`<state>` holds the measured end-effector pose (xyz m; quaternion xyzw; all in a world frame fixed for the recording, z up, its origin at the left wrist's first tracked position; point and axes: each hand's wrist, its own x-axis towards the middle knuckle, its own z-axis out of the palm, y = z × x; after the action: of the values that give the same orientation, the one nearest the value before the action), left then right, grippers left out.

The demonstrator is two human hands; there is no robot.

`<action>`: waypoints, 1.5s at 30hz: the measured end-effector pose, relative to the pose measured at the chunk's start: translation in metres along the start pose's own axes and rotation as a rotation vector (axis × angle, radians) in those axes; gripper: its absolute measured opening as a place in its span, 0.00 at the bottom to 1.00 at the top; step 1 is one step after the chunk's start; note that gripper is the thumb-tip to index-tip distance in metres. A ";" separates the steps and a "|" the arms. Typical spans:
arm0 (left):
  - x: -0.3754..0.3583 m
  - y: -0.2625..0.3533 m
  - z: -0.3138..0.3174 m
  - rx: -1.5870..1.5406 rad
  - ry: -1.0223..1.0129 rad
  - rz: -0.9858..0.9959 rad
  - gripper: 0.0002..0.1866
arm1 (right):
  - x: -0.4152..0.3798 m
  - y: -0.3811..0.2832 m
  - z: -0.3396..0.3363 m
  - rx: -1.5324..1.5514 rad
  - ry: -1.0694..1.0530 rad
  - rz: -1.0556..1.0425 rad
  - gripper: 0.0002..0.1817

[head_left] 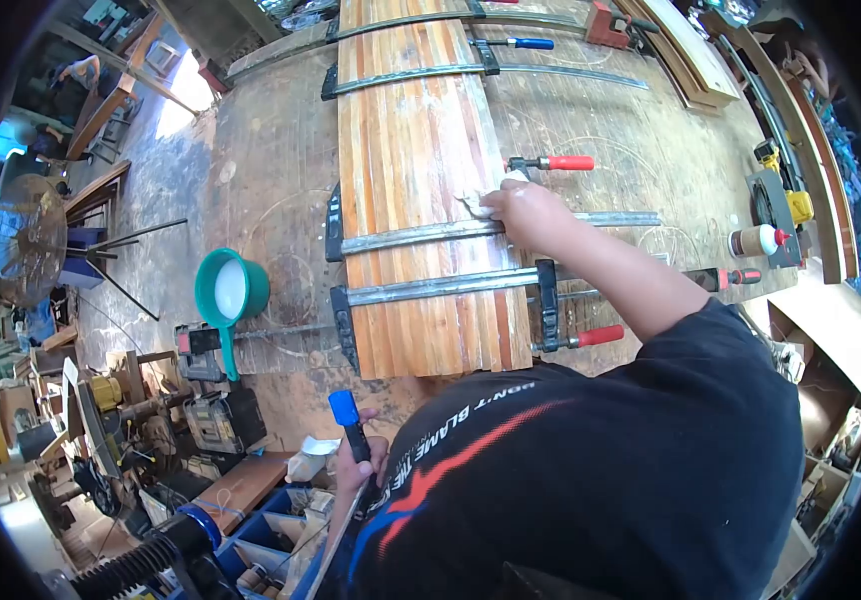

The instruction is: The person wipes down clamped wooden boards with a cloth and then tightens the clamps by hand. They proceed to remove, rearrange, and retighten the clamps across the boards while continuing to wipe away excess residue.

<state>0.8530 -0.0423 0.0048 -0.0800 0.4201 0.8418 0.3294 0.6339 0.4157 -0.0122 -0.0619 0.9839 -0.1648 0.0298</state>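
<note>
A glued-up panel (416, 140) of wooden strips lies on the workbench (271, 200), its near end by the wearer's belly, with steel bar clamps (421, 236) across it. The right hand (536, 212) is at the panel's right edge, just beyond one clamp bar, its fingers bent around a pale, rag-like scrap (474, 207). Low on the left, the left hand (371, 462) grasps a blue-ended clamp handle (356, 425).

The black T-shirt (591, 480) reads "DON'T BLAME THE" above a red streak; the following word is cut off by a fold. A white squeeze bottle (754, 241) with a red cap bears a label too small to read. A green dipper (257, 290) holds white liquid (231, 290).
</note>
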 end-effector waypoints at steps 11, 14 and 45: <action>0.009 -0.011 0.031 -0.135 -0.020 0.028 0.51 | 0.106 0.032 -0.021 -0.010 -0.004 0.114 0.09; 0.010 -0.013 0.028 -0.148 -0.049 0.037 0.51 | 0.011 -0.002 -0.004 0.026 -0.114 0.009 0.10; -0.004 -0.033 0.025 0.204 0.016 0.162 0.53 | 0.194 0.081 0.006 0.010 0.462 0.083 0.12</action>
<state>0.8802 -0.0114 0.0012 -0.0186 0.5112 0.8179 0.2634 0.4332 0.4641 -0.0518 0.0183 0.9654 -0.1783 -0.1893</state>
